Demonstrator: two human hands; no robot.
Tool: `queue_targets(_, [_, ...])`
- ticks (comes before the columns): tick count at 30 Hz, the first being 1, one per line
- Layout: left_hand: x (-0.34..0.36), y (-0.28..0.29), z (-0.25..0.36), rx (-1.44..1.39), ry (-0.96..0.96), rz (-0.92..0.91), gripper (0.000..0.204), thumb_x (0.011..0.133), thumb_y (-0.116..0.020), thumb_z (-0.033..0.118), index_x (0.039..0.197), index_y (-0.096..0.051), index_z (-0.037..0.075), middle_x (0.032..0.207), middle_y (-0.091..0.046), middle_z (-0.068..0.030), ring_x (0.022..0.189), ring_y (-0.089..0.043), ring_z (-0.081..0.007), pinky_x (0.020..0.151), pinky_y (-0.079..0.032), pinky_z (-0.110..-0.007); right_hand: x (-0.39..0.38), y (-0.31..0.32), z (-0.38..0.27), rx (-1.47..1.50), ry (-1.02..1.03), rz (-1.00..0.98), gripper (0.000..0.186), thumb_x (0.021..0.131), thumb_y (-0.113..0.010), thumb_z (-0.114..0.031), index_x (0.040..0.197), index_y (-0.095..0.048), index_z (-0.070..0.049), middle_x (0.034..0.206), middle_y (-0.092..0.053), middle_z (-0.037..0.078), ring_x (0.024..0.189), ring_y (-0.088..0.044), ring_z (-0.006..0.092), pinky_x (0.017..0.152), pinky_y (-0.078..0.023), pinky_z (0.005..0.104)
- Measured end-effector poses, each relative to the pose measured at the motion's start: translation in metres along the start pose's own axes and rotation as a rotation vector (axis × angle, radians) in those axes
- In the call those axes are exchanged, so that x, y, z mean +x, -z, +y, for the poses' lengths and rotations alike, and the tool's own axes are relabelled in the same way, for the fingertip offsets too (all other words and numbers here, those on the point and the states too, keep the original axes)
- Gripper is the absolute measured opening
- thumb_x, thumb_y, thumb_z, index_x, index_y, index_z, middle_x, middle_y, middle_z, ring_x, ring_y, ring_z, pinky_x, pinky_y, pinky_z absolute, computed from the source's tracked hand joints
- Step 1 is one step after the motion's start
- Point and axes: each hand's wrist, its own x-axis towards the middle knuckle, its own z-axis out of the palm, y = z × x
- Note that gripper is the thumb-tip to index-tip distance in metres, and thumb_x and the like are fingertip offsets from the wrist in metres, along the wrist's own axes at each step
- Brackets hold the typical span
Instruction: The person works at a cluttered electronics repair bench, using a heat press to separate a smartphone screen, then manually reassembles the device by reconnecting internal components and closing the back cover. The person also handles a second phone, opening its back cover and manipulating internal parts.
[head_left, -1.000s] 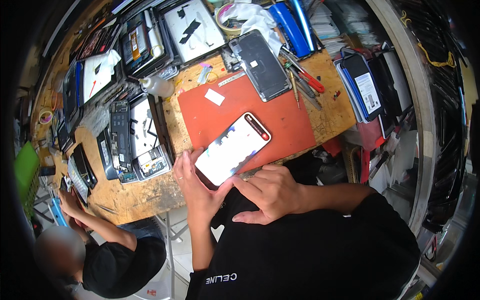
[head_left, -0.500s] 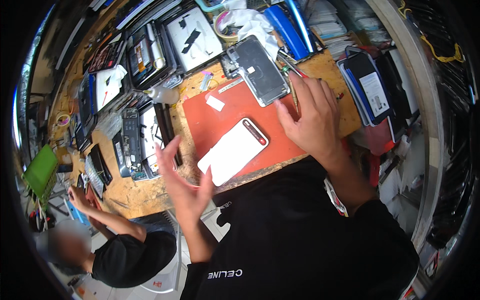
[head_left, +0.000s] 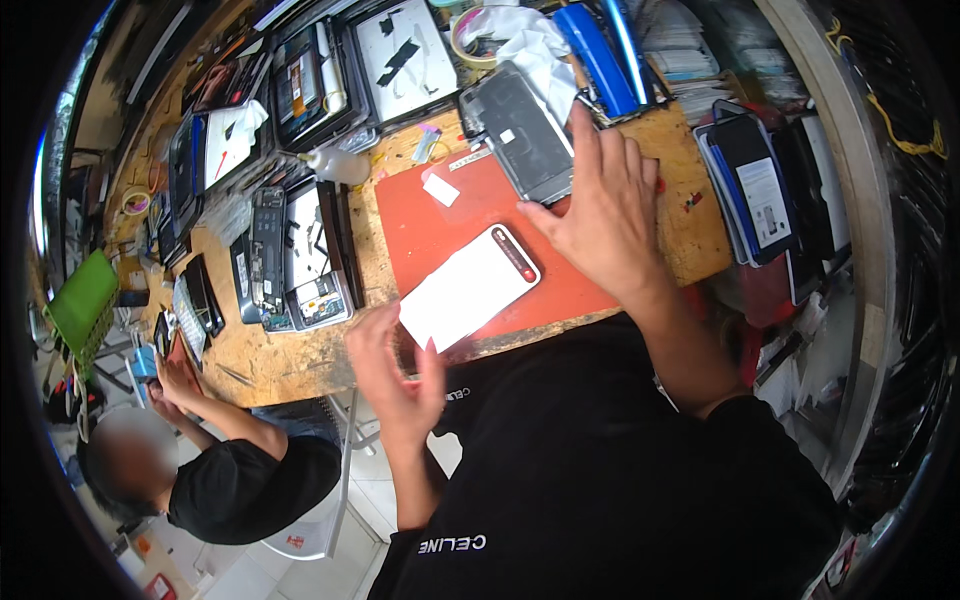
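Observation:
A white phone (head_left: 465,295) lies slanted on an orange-red work mat (head_left: 415,215), with a dark band and a red spot at its far end. At its near left corner is my left hand (head_left: 395,375), fingers bent and thumb apart; the thumb overlaps the phone's edge, and I cannot tell if it touches. My right hand (head_left: 610,225) is open beside a dark phone panel (head_left: 520,140) at the mat's far edge. Its thumb reaches the panel's near end and its fingers cover the right side. A small white label (head_left: 441,190) lies left of the panel.
Left of the mat lie an opened phone (head_left: 300,255) with bared parts and a white bottle (head_left: 338,165). Behind are a tape roll (head_left: 470,35), crumpled white cloth (head_left: 525,45) and a blue case (head_left: 598,60). Another person (head_left: 255,475) sits at the left. Stacked devices (head_left: 750,190) stand right.
My left hand has come down to the white phone's near corner, its fingers closer together. My right hand has moved left toward the dark panel. The view has shifted slightly.

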Motion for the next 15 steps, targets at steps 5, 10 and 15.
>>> queue_targets(5, [0.018, -0.004, 0.003, 0.102, -0.138, -0.281, 0.093, 0.081, -0.093, 0.021, 0.158, -0.045, -0.001, 0.15, -0.056, -0.0259, 0.14, -0.053, -0.0454, 0.119, -0.039, -0.054, -0.005, -0.002, -0.008, 0.084, -0.035, -0.034, 0.105, 0.076, -0.098, -0.035, 0.157, -0.046, 0.006, 0.126, -0.058, 0.02, 0.119, -0.056, 0.0365, 0.105, -0.042, 0.054])
queue_targets(10, [0.02, 0.011, -0.012, 0.096, -0.09, -0.191, 0.077, 0.09, -0.085, 0.01, 0.156, -0.049, -0.004, 0.152, -0.057, -0.0241, 0.142, -0.054, -0.0402, 0.123, -0.04, -0.048, -0.009, -0.005, -0.015, 0.099, -0.054, -0.057, 0.099, 0.076, -0.098, -0.031, 0.153, -0.049, 0.006, 0.127, -0.058, 0.02, 0.122, -0.056, 0.0387, 0.106, -0.042, 0.055])
queue_targets(15, [0.006, 0.021, -0.022, 0.106, -0.025, -0.126, 0.068, 0.094, -0.081, 0.006, 0.155, -0.051, -0.004, 0.148, -0.061, -0.0236, 0.137, -0.058, -0.0402, 0.118, -0.044, -0.048, -0.009, -0.007, -0.021, 0.194, -0.056, -0.063, 0.084, 0.082, -0.095, -0.025, 0.148, -0.05, 0.002, 0.135, -0.06, 0.024, 0.13, -0.058, 0.0423, 0.109, -0.042, 0.0552])
